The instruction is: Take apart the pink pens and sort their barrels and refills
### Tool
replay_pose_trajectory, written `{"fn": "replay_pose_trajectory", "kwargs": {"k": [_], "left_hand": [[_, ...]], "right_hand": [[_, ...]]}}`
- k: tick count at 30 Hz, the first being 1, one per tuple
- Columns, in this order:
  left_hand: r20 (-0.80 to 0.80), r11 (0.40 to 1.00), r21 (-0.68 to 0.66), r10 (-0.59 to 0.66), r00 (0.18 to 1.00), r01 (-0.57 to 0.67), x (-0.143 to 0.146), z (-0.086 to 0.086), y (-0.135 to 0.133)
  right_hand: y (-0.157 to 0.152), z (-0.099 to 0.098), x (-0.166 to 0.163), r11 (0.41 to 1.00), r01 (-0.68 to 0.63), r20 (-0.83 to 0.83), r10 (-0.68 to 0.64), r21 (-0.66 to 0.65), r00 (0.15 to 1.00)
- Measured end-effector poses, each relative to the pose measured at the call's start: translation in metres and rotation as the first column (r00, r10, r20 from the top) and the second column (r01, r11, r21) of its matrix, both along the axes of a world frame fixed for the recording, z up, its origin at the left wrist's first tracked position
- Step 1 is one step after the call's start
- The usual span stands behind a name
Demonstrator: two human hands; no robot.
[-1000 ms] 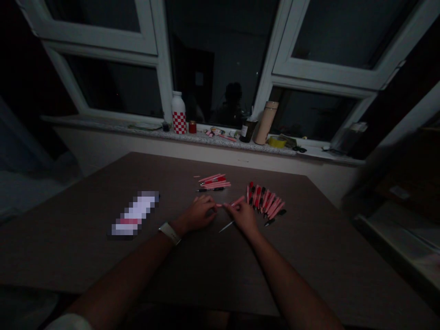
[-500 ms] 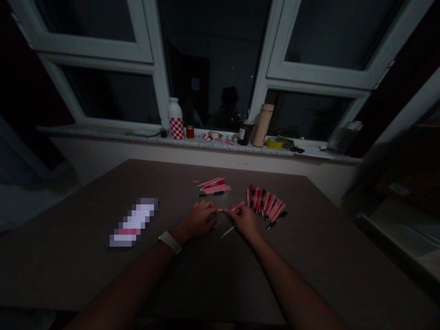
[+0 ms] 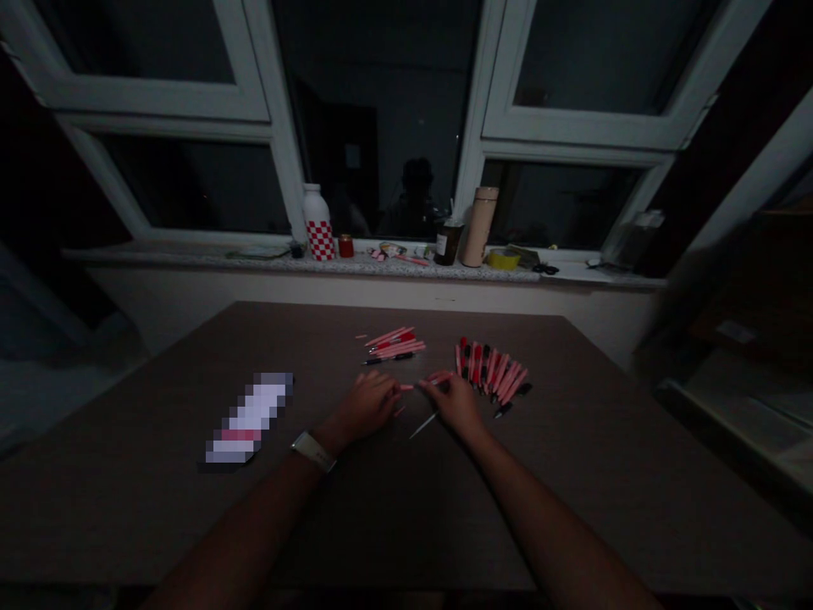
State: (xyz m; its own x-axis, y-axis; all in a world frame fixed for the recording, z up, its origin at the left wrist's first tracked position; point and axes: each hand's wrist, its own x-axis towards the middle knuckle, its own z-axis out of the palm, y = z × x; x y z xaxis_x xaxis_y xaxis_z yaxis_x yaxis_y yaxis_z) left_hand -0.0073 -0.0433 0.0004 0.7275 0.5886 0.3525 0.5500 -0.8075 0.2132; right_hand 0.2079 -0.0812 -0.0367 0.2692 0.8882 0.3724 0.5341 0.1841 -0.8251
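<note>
Slim pink piece [image 3: 406,387] is located between the two hands, near the middle of the table [image 3: 368,534]. The fingers of the left hand [image 3: 368,404] are narrow and hold one end of it, while the fingers of the right hand [image 3: 458,408] are pinched together at its other end. Just above the right fingers shows a pink pen part [image 3: 439,378]; whether they also hold it, I cannot tell. From under the same hand a thin pale rod [image 3: 423,426] points toward the person, and a small pink bit [image 3: 400,411] is just beside the left fingers.

Beyond the hands, pink and red pen parts [image 3: 397,343] lie in a loose bundle, with a black pen [image 3: 389,359] along its near side. To the right, a row of pink, red and black pen parts [image 3: 488,370] is spread like a fan. On the left wrist is a pale-strapped watch [image 3: 314,451]. Farther left, a pixelated flat object [image 3: 251,415] lies on the table, well apart from the pens.
</note>
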Motion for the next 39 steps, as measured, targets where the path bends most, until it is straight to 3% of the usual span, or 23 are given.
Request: {"fn": "replay_pose_trajectory", "kwargs": {"k": [7,13,19,39], "left_hand": [[-0.022,1.000,0.008,0.013,1.000,-0.013,0.001,-0.001,0.000],[-0.022,0.999,0.006,0.042,0.999,-0.042,0.002,0.002,0.002],[-0.057,0.997,0.016,0.074,0.996,-0.073,0.004,0.005,0.005],[-0.043,0.996,0.002,0.087,0.995,-0.087,0.007,0.000,0.008]], "right_hand": [[-0.003,0.003,0.009,0.993,0.094,0.216,-0.078,-0.065,0.973],[-0.003,0.005,0.010,0.990,0.106,0.256,-0.080,-0.090,0.963],[-0.004,0.007,0.005,0.969,0.202,0.339,-0.144,-0.141,0.930],[-0.006,0.008,0.006,0.964,0.224,0.312,-0.170,-0.147,0.935]]}}
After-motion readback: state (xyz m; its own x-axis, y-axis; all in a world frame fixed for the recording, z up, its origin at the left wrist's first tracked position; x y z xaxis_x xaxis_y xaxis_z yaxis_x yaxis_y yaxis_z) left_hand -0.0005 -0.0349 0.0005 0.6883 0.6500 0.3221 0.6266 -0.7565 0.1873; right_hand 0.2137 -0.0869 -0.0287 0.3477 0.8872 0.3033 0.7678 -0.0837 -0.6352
